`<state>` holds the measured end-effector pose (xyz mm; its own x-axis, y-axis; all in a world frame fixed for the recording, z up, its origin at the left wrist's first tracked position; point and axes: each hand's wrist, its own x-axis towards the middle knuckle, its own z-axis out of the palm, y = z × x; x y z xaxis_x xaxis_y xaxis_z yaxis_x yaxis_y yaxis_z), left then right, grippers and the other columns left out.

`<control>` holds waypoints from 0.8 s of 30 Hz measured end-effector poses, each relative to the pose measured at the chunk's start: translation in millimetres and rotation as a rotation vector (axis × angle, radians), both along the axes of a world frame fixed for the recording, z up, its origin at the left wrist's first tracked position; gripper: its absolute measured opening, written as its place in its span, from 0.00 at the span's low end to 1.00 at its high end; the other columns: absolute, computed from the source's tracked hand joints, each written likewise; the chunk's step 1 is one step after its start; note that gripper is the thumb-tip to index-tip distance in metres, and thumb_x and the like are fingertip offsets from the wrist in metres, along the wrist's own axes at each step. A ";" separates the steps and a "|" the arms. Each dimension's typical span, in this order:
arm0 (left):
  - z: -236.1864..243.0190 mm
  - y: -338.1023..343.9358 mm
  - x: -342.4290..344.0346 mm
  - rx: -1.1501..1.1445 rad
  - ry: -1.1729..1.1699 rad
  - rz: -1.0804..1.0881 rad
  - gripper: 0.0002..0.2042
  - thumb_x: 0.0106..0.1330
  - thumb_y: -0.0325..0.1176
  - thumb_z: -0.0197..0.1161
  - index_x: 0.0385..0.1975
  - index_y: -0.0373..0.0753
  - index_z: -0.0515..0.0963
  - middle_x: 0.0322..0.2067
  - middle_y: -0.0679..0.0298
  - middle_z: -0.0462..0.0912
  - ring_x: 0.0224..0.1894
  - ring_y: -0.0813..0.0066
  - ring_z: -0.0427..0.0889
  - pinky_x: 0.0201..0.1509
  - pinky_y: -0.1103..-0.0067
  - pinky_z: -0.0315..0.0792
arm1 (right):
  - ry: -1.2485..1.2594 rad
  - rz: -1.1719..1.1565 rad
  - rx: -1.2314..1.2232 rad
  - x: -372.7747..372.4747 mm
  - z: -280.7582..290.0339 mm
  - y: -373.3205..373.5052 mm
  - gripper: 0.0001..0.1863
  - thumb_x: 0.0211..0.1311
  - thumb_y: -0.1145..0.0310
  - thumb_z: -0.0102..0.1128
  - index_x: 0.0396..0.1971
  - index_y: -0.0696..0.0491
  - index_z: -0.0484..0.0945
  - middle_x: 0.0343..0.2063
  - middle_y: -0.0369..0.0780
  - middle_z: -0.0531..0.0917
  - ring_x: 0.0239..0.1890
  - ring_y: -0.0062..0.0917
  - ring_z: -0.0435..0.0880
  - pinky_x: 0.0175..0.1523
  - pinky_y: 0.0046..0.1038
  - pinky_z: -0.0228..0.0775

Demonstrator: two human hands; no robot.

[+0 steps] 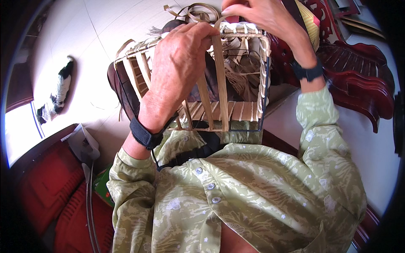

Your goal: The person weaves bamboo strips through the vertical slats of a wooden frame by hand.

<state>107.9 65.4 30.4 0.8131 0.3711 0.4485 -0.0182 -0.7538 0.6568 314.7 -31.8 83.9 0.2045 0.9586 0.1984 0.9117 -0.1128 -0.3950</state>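
A half-woven basket (265,46) with a dark wire frame sits in front of my body, flat tan strips wrapped about its rim and running down its near side. My left hand (179,63) is closed over the upper rim, its thumb and fingertips pinching a tan flat strip (221,84) where it crosses the rim. Beyond the rim, the same strip curves up to my right hand (265,19), whose fingers are closed around it at the top edge of the view. Its fingertips are partly cut off. Loose strip ends (240,76) show through the frame.
Curled spare strips (198,12) lie behind the basket. Carved dark-red wooden furniture (358,80) stands at the right. On the pale floor at the left is a black-and-white cat (61,88). A red seat (55,185) and a grey metal rod (89,202) are at the lower left.
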 end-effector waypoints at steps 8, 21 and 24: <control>12.7 1.4 3.7 -0.049 0.131 -0.021 0.08 0.67 0.25 0.57 0.42 0.35 0.80 0.36 0.55 0.85 0.38 0.56 0.86 0.42 0.71 0.79 | 0.796 -0.324 0.195 -124.8 29.5 -99.6 0.12 0.71 0.75 0.56 0.50 0.60 0.81 0.33 0.39 0.86 0.28 0.13 0.81 0.32 0.17 0.74; 15.1 8.2 2.7 -0.362 0.096 -0.147 0.09 0.62 0.24 0.56 0.39 0.33 0.81 0.30 0.51 0.86 0.33 0.55 0.87 0.39 0.69 0.79 | 0.980 -0.576 0.290 -158.3 -26.0 -66.1 0.20 0.74 0.73 0.51 0.64 0.57 0.71 0.36 0.33 0.82 0.33 0.13 0.77 0.42 0.18 0.73; 9.9 15.5 3.5 -0.388 0.151 -0.189 0.10 0.64 0.21 0.56 0.43 0.32 0.80 0.34 0.57 0.87 0.36 0.70 0.85 0.42 0.76 0.78 | 1.024 -0.596 0.275 -159.2 -33.6 -59.4 0.21 0.73 0.70 0.55 0.63 0.58 0.72 0.36 0.33 0.83 0.32 0.12 0.76 0.40 0.17 0.72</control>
<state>111.4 80.9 40.3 0.9285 0.3267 0.1768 -0.0141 -0.4445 0.8957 155.5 -91.2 50.4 0.7796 0.6123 -0.1314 -0.0025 -0.2068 -0.9784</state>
